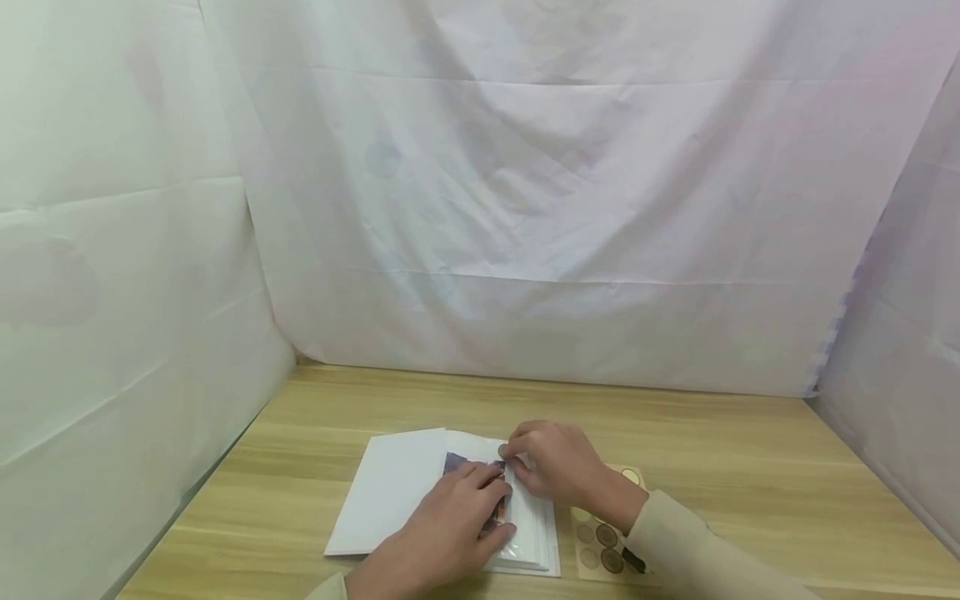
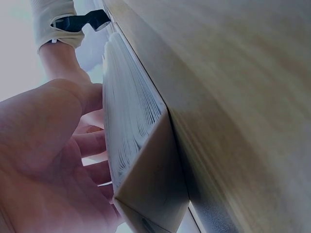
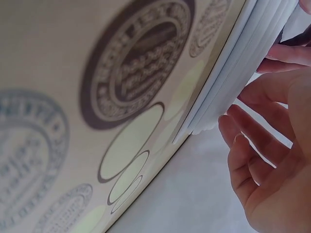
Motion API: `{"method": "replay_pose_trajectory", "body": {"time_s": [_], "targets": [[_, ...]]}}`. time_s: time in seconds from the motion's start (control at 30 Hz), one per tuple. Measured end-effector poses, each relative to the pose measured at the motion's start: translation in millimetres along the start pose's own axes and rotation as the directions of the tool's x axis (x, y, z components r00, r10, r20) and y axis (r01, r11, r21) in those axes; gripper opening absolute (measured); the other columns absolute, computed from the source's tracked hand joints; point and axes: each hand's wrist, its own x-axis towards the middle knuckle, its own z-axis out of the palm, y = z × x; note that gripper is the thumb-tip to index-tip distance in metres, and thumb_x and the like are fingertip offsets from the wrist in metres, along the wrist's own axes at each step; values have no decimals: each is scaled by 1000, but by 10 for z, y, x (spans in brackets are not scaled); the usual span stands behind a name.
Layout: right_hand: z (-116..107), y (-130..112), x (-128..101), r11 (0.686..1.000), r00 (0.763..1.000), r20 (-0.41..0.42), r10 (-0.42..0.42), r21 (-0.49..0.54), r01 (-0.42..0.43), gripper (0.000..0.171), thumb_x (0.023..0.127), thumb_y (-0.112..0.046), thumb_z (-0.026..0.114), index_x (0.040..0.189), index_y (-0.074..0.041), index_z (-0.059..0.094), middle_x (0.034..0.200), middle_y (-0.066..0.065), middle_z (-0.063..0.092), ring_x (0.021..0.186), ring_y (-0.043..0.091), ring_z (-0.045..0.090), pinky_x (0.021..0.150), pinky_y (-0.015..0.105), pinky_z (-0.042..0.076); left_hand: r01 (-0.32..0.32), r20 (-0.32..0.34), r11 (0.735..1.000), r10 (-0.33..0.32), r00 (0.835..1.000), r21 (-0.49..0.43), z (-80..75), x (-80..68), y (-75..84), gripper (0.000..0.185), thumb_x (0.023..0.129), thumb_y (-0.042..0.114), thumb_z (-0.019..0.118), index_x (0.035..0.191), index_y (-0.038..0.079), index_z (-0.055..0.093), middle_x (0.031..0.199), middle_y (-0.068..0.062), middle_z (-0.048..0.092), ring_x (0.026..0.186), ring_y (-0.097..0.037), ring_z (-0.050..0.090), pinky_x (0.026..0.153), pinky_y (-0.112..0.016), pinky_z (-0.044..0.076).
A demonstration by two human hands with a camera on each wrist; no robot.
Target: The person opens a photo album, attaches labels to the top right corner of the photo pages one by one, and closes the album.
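A white photo album (image 1: 397, 487) lies opened on the table, with its stack of clear-sleeved pages (image 2: 133, 107) on the right side. A dark printed picture (image 1: 454, 460) shows on the top page, partly covered by my left hand (image 1: 457, 521). That hand rests on the page, its fingers spread over the picture. My right hand (image 1: 558, 467) is at the page's upper right, pinching the sleeve edge between thumb and forefinger beside the picture. In the right wrist view its other fingers (image 3: 257, 131) are loosely bent near the page edges (image 3: 233, 73).
Right of the album, partly beneath my right forearm, lies a beige sheet of round stickers (image 1: 588, 575) with dark and pale printed circles. A small black device (image 2: 80, 22) is on the right sleeve. White cloth (image 1: 525, 208) hangs behind and beside the wooden table (image 1: 720, 467).
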Motion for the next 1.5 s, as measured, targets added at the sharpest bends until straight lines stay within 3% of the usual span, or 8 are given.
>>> {"method": "replay_pose_trajectory", "body": {"time_s": [0.2,0.33,0.43,0.53,0.67,0.93,1.27,1.5], "targets": [[-20,-10,-5,1000,1000,19,7,7,-7,16,93,-18,80,103,-26,88,107,-10,83,98,12,79,64,27,60,5,25,1000,-5,1000,-29,-17,1,-11,24,101,36,76,111,15,72,127,-1,71,124,-20,65,107,-39,58],[-15,11,-9,1000,1000,14,0,25,0,16,93,-17,80,103,-26,88,107,-10,82,95,11,78,63,25,58,19,100,997,-12,995,-69,-55,-14,-47,49,103,55,70,128,12,72,143,-6,68,135,-22,62,114,-42,55],[-5,44,-17,998,1000,1,11,58,-11,17,94,-15,78,106,-23,86,108,-8,82,91,10,77,65,24,58,11,170,998,1,985,-69,-93,-30,-83,75,98,72,65,142,12,67,151,-8,63,142,-24,58,118,-43,52],[-2,89,-32,995,998,-22,57,78,-55,18,94,-12,77,109,-19,84,110,-5,82,84,8,72,65,21,55,-20,205,998,30,978,-51,-123,-38,-107,84,93,78,66,146,13,64,154,-9,61,144,-25,57,119,-43,52],[-24,134,-60,991,993,-35,113,71,-110,16,93,-11,78,108,-16,82,107,-2,82,75,4,66,61,18,50,-29,216,998,42,976,-63,-150,-30,-116,79,93,75,70,144,14,64,154,-9,61,145,-26,56,120,-42,51],[-69,123,-131,991,993,18,116,71,-117,9,95,-17,78,101,-16,85,102,-3,83,69,-4,59,59,17,49,7,258,997,14,966,-81,-184,-19,-114,78,93,73,70,146,17,62,157,-7,58,148,-24,54,122,-43,49],[-75,110,-201,999,998,33,51,8,-51,10,97,-19,77,100,-23,86,107,-6,83,91,12,78,65,26,60,12,269,997,9,963,-78,-187,-9,-114,76,94,72,70,146,17,63,157,-6,58,147,-24,54,121,-42,50],[-102,100,-201,1000,999,41,15,2,-15,11,98,-20,77,103,-24,86,107,-7,82,89,10,77,64,24,59,27,271,993,5,962,-113,-268,-2,-107,71,97,67,69,147,17,63,160,-7,58,150,-25,54,121,-45,50]]}}
